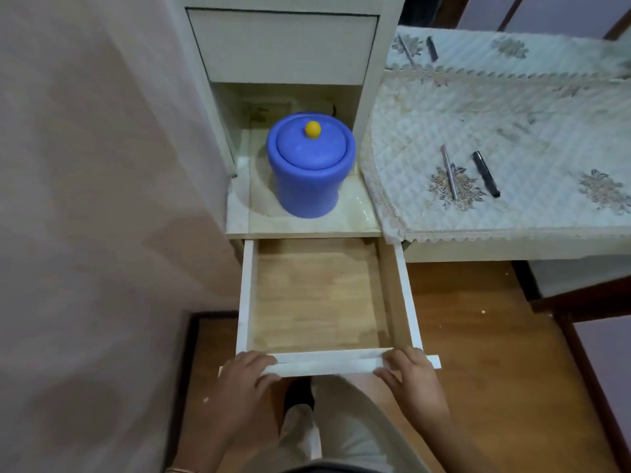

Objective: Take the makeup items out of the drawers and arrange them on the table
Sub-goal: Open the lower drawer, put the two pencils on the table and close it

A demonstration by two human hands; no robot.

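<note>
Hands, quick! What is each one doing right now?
Left hand: fingers closed on the drawer front, at its left end.
Right hand: fingers closed on the drawer front, at its right end.

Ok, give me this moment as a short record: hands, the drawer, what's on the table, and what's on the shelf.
left hand: gripping the drawer front at its left end
right hand: gripping the drawer front at its right end
drawer: pulled out, nothing visible inside
table: quilted cloth with a silver pencil and black pencil lying side by side, apart
shelf: blue lidded jar, upright, lid on
</note>
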